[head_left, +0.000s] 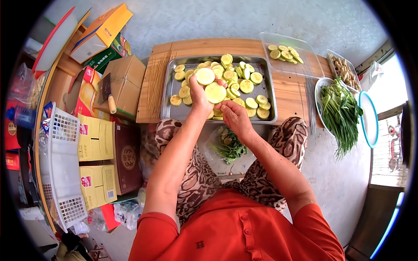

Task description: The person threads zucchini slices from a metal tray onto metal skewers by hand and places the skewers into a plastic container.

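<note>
My left hand (200, 96) is closed around several round zucchini slices (215, 93), pale yellow with green rims, held above a metal tray (273, 111). Close by its lower side, my right hand (235, 115) has its fingers pinched together against the edge of the held slices. Whatever thin thing may be between those fingertips is too small to make out. More zucchini slices (246, 86) lie scattered and heaped in the tray beneath both hands. Left of the tray, a row of thin bamboo skewers (156, 89) rests on the wooden table (196, 45).
A clear plastic container (308, 60) with zucchini slices stands at the back right. Beside it are metal skewers (310, 106), a bowl of leafy greens (339, 108) and a basket of brown pieces (344, 71). A knife (109, 93) lies on a cardboard box (124, 80) at left.
</note>
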`<state>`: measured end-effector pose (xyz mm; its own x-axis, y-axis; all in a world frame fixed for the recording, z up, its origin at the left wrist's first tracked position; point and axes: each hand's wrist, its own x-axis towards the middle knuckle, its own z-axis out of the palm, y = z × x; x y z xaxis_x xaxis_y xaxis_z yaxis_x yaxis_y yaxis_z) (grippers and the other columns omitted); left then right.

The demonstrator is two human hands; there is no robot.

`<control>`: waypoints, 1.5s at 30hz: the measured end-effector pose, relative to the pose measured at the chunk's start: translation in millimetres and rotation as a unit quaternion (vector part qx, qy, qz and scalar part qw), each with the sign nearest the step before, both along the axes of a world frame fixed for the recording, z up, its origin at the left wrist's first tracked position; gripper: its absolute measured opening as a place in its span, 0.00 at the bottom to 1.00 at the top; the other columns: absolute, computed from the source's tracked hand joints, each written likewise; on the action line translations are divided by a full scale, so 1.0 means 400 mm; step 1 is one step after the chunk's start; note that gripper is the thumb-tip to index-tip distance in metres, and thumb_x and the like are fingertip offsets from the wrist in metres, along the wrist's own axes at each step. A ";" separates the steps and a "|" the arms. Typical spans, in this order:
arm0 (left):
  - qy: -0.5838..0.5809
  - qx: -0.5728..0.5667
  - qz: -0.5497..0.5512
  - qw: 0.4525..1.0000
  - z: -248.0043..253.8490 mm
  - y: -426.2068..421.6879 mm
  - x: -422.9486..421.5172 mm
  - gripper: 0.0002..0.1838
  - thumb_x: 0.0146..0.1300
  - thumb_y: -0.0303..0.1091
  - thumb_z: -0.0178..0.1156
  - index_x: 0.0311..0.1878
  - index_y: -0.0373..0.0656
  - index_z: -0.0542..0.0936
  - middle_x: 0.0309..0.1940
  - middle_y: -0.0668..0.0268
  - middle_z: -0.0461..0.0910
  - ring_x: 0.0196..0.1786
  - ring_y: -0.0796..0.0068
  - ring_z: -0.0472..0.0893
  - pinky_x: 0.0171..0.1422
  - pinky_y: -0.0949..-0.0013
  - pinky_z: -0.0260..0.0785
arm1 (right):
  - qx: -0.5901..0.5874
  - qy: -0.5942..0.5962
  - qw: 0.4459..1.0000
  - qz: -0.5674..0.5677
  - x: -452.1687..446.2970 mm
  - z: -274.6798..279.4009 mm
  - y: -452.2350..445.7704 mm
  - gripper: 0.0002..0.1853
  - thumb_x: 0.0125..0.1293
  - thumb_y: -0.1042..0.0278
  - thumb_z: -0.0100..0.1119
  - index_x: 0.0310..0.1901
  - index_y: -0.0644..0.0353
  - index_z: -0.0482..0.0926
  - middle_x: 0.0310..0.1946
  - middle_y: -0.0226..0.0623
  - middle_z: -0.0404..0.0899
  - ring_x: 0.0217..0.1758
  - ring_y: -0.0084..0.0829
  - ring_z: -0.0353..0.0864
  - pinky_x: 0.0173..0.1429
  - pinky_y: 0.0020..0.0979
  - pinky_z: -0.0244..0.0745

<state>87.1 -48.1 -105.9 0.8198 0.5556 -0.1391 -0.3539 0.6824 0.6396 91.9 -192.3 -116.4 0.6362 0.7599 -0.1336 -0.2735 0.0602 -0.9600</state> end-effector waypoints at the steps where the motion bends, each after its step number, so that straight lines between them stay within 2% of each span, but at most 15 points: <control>1: 0.005 0.007 0.000 1.000 0.000 0.003 0.001 0.25 0.65 0.50 0.33 0.48 0.40 0.71 0.27 0.61 0.75 0.29 0.63 0.77 0.40 0.57 0.75 | 0.002 0.008 1.000 0.006 0.003 0.001 0.002 0.09 0.72 0.68 0.46 0.40 0.62 0.76 0.18 0.17 0.57 0.19 0.12 0.53 0.22 0.19 0.50; 8: -0.007 0.099 0.008 0.995 0.020 -0.015 -0.016 0.27 0.67 0.51 0.31 0.50 0.40 0.71 0.28 0.60 0.76 0.29 0.64 0.78 0.38 0.62 0.75 | -0.058 -0.017 0.997 0.049 0.016 -0.024 -0.002 0.10 0.73 0.67 0.44 0.40 0.59 0.76 0.18 0.22 0.69 0.19 0.14 0.62 0.23 0.18 0.57; 10: -0.005 0.197 0.014 0.980 0.031 -0.026 -0.024 0.27 0.67 0.51 0.31 0.52 0.40 0.71 0.29 0.61 0.76 0.30 0.67 0.79 0.36 0.65 0.74 | -0.040 -0.002 0.998 0.044 0.012 -0.044 0.002 0.10 0.73 0.66 0.44 0.40 0.58 0.76 0.22 0.25 0.75 0.23 0.15 0.69 0.28 0.19 0.65; 11: -0.006 0.197 0.014 0.980 0.036 -0.030 -0.027 0.27 0.67 0.51 0.31 0.52 0.40 0.71 0.29 0.61 0.76 0.30 0.67 0.79 0.36 0.65 0.74 | -0.040 -0.003 0.998 0.043 0.010 -0.051 0.005 0.10 0.73 0.66 0.44 0.40 0.58 0.76 0.22 0.25 0.75 0.23 0.15 0.69 0.28 0.19 0.65; 13: -0.015 0.286 0.027 0.958 0.040 -0.037 -0.032 0.27 0.67 0.50 0.32 0.53 0.39 0.71 0.30 0.62 0.76 0.30 0.70 0.79 0.35 0.68 0.74 | 0.004 0.021 0.999 0.034 0.009 -0.062 0.007 0.10 0.73 0.66 0.44 0.41 0.59 0.76 0.25 0.26 0.77 0.27 0.16 0.73 0.34 0.20 0.70; 18: -0.026 0.354 0.035 0.934 0.042 -0.043 -0.036 0.27 0.68 0.50 0.32 0.52 0.39 0.72 0.28 0.63 0.76 0.29 0.71 0.78 0.35 0.69 0.73 | 0.019 0.026 0.999 0.038 0.009 -0.076 0.011 0.10 0.73 0.67 0.44 0.42 0.60 0.76 0.29 0.28 0.78 0.31 0.18 0.75 0.38 0.20 0.72; 21: -0.025 0.337 0.051 0.940 0.032 -0.027 -0.027 0.27 0.68 0.51 0.32 0.52 0.39 0.72 0.27 0.63 0.77 0.28 0.70 0.79 0.34 0.69 0.73 | 0.012 0.023 0.999 0.029 0.004 -0.076 0.012 0.10 0.73 0.68 0.45 0.42 0.61 0.76 0.29 0.29 0.79 0.30 0.18 0.76 0.38 0.21 0.73; 23: -0.012 0.203 0.068 0.977 0.016 0.011 -0.015 0.28 0.67 0.52 0.33 0.53 0.39 0.72 0.28 0.62 0.77 0.27 0.68 0.79 0.34 0.67 0.74 | 0.003 0.021 1.000 0.020 0.000 -0.066 0.009 0.09 0.73 0.68 0.45 0.42 0.62 0.76 0.29 0.29 0.79 0.30 0.19 0.75 0.37 0.21 0.73; 26: 0.020 0.062 0.139 0.988 0.026 0.054 -0.014 0.26 0.65 0.52 0.37 0.50 0.41 0.73 0.28 0.61 0.76 0.25 0.63 0.78 0.32 0.61 0.74 | -0.014 0.026 0.999 0.025 -0.004 -0.046 0.002 0.09 0.72 0.68 0.46 0.42 0.63 0.75 0.28 0.29 0.77 0.27 0.19 0.74 0.34 0.21 0.71; 29: 0.036 0.008 0.165 0.986 0.006 0.108 -0.024 0.25 0.65 0.51 0.36 0.51 0.41 0.73 0.28 0.61 0.77 0.24 0.62 0.77 0.31 0.60 0.75 | -0.049 -0.045 0.997 0.029 -0.002 -0.039 -0.012 0.09 0.71 0.68 0.47 0.42 0.62 0.76 0.25 0.28 0.76 0.24 0.18 0.71 0.30 0.21 0.68; 31: 0.042 -0.038 0.172 0.983 0.003 0.124 -0.033 0.25 0.64 0.50 0.36 0.50 0.43 0.73 0.30 0.60 0.77 0.25 0.59 0.78 0.34 0.56 0.75 | -0.084 -0.105 0.990 0.037 -0.001 -0.035 -0.022 0.09 0.70 0.68 0.48 0.43 0.62 0.76 0.21 0.28 0.74 0.23 0.18 0.69 0.28 0.21 0.65; 39: 0.048 -0.034 0.161 0.985 0.000 0.138 -0.046 0.24 0.62 0.48 0.38 0.49 0.42 0.73 0.32 0.58 0.77 0.29 0.56 0.79 0.37 0.53 0.75 | -0.084 -0.147 0.985 0.024 -0.006 -0.011 -0.043 0.09 0.70 0.68 0.48 0.43 0.63 0.76 0.16 0.27 0.72 0.20 0.17 0.67 0.26 0.22 0.64; 41: 0.056 -0.014 0.157 0.986 0.004 0.132 -0.050 0.25 0.65 0.50 0.35 0.48 0.39 0.73 0.35 0.56 0.78 0.35 0.52 0.80 0.44 0.51 0.74 | -0.081 -0.145 0.986 0.024 -0.005 -0.009 -0.045 0.09 0.71 0.67 0.47 0.43 0.62 0.76 0.16 0.27 0.71 0.19 0.17 0.66 0.26 0.21 0.63; 44: 0.038 -0.027 0.113 0.993 -0.038 0.148 -0.037 0.28 0.70 0.54 0.34 0.49 0.38 0.72 0.35 0.55 0.78 0.36 0.54 0.80 0.46 0.55 0.75 | -0.044 -0.027 0.998 0.041 0.004 -0.013 -0.053 0.09 0.72 0.67 0.44 0.40 0.58 0.75 0.15 0.25 0.69 0.17 0.17 0.62 0.22 0.20 0.59; 45: 0.047 -0.019 0.099 0.994 -0.038 0.145 -0.036 0.32 0.70 0.60 0.32 0.50 0.37 0.70 0.38 0.54 0.78 0.40 0.54 0.80 0.51 0.56 0.73 | -0.031 0.001 0.999 0.037 0.008 -0.015 -0.054 0.10 0.73 0.67 0.43 0.39 0.57 0.75 0.15 0.24 0.68 0.16 0.16 0.61 0.21 0.19 0.57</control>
<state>72.9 9.9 -121.2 0.6778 0.6968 -0.2348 -0.4226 0.6305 0.6511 94.9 -213.9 -122.3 0.5779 0.7954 -0.1826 -0.2772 -0.0191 -0.9606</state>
